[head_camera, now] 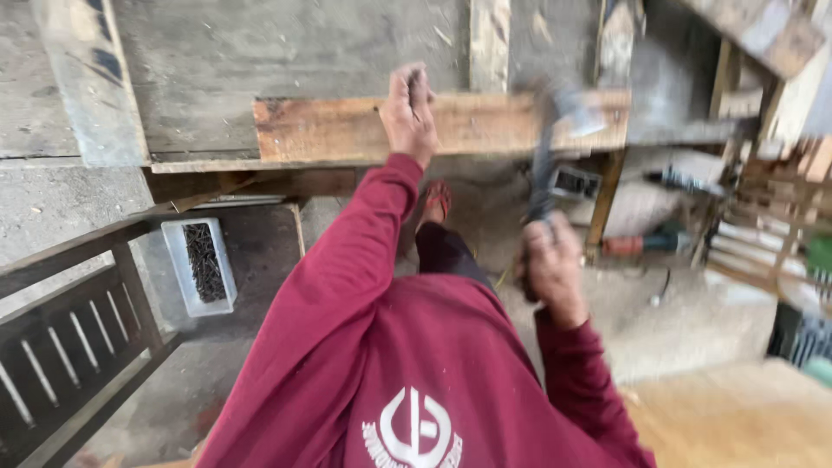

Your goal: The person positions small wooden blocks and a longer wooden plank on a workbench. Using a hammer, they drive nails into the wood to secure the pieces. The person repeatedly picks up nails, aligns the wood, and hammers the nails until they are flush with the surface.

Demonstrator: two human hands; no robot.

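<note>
- Right hand was wrapped in a fist round the lower end of the dark-handled hammer.
- That hammer was blurred; its handle looked dark and slim, and its pale grey metal head showed only as a smear.
- Its long axis ran almost upright in the view, from the fist up to the head, which lay over the right part of the plank.
- Which way the striking face pointed could not be told.
- Left hand rested on the long, reddish-brown wooden plank, fingers drawn together, seemingly pinching something small and dark that could not be made out.
- This plank lay crosswise on the grey wooden bench.
- Below, on the floor, a white rectangular tray of dark nails stood beside a dark slatted wooden frame.
</note>
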